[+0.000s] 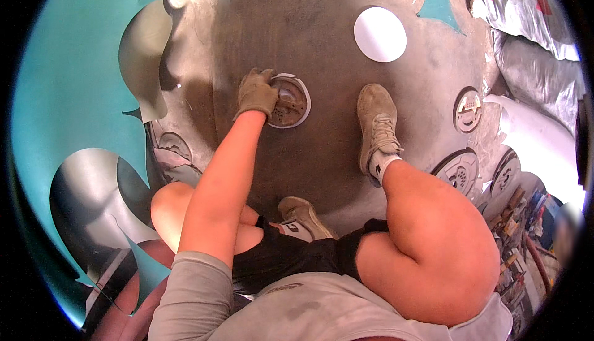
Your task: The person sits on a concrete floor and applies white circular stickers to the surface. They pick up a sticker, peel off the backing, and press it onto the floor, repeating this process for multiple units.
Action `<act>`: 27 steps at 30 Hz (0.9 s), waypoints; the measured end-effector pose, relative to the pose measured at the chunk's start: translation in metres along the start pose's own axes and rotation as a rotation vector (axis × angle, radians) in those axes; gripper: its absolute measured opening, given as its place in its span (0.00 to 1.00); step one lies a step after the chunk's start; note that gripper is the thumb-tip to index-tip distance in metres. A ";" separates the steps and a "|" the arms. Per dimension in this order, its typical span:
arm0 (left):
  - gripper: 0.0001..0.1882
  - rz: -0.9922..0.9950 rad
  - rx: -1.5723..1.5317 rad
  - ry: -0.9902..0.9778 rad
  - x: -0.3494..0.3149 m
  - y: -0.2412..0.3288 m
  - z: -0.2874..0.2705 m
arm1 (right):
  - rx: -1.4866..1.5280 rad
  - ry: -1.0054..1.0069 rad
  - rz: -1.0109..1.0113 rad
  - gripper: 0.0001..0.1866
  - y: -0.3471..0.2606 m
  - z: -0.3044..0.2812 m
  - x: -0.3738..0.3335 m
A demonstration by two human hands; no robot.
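Note:
My left hand (pixel 257 94), in a brown work glove, reaches down to the floor with its fingers bent over the left edge of a round metal plate (pixel 289 101). The plate has slots and small holes, and a white rim shows around it. Whether the plate is lifted off the floor, I cannot tell. A plain white disc (pixel 380 34) lies apart from it, farther off and to the right. My right hand does not show.
Large teal sheets (pixel 74 87) with rounded cut-outs stand at the left. Similar round plates (pixel 468 110) lie to the right, near silvery plastic wrapping (pixel 538 75). Mixed clutter (pixel 526 242) is heaped at the lower right. My shoe (pixel 377 118) is planted on the brown floor (pixel 297 25).

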State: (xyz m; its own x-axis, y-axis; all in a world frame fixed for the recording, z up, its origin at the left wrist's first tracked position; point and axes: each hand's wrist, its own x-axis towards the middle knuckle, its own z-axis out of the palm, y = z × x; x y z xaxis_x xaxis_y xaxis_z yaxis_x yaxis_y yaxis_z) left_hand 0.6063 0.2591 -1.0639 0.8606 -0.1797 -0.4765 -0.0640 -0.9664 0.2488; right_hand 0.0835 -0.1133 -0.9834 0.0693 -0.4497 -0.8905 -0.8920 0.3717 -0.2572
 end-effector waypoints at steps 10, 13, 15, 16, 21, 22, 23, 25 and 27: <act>0.17 0.300 0.271 -0.258 0.053 0.023 0.007 | 0.040 0.051 -0.026 0.21 0.008 -0.029 -0.023; 0.15 0.330 0.310 -0.201 0.055 -0.008 0.009 | 0.006 0.002 -0.082 0.21 -0.023 -0.013 0.016; 0.13 0.347 0.299 -0.188 0.050 0.001 -0.001 | 0.005 -0.009 -0.172 0.21 -0.052 -0.007 0.046; 0.13 0.352 0.296 -0.180 0.044 0.005 -0.007 | -0.003 -0.017 -0.226 0.22 -0.071 -0.002 0.064; 0.12 0.710 0.431 -0.024 -0.008 0.006 -0.022 | -0.109 -0.039 -0.537 0.23 -0.204 0.031 0.136; 0.12 0.743 0.346 0.063 -0.038 -0.001 -0.018 | -0.246 0.020 -0.593 0.22 -0.225 0.038 0.130; 0.13 0.771 0.259 0.152 -0.068 -0.004 -0.015 | -0.220 0.004 -0.601 0.21 -0.237 0.045 0.132; 0.12 0.572 0.129 -0.232 -0.105 0.046 -0.049 | -0.224 0.028 -0.637 0.21 -0.255 0.051 0.136; 0.15 0.769 0.249 0.009 -0.123 0.044 -0.027 | -0.295 0.046 -0.712 0.20 -0.278 0.073 0.138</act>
State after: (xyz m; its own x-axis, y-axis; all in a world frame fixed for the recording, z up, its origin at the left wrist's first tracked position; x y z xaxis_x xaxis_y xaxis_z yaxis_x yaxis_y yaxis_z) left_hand 0.5107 0.2433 -0.9716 0.5340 -0.8102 -0.2418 -0.7493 -0.5859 0.3087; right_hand 0.3737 -0.2191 -1.0621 0.6580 -0.5348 -0.5300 -0.7222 -0.2489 -0.6454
